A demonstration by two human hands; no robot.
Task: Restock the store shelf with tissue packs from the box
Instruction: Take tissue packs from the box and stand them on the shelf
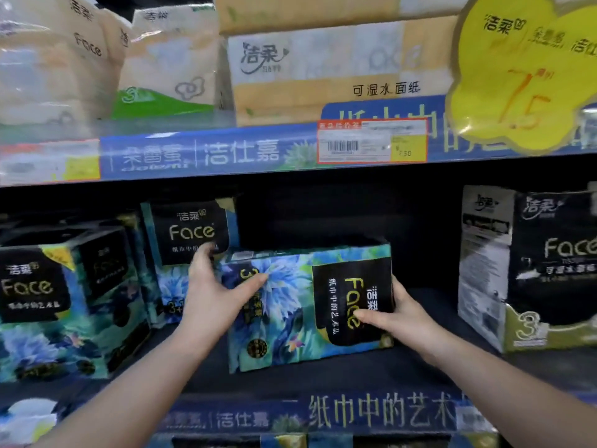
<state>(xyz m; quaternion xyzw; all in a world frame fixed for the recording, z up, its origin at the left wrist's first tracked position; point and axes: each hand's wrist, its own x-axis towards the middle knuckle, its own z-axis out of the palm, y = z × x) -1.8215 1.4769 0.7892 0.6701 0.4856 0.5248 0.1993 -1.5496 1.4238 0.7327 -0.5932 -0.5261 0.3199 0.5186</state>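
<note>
A blue floral tissue pack (290, 305) with a black "Face" label turned sideways lies on the middle shelf (323, 376), in the gap between other packs. My left hand (213, 295) grips its left end, thumb across the front. My right hand (394, 315) grips its right end, thumb on the black label. The box is not in view.
Matching blue Face packs (190, 240) stand upright to the left, several of them. A black-and-white Face pack (529, 270) stands at the right. The shelf above holds beige tissue packs (336, 69) and a yellow price sign (523, 69). Dark open room lies behind the held pack.
</note>
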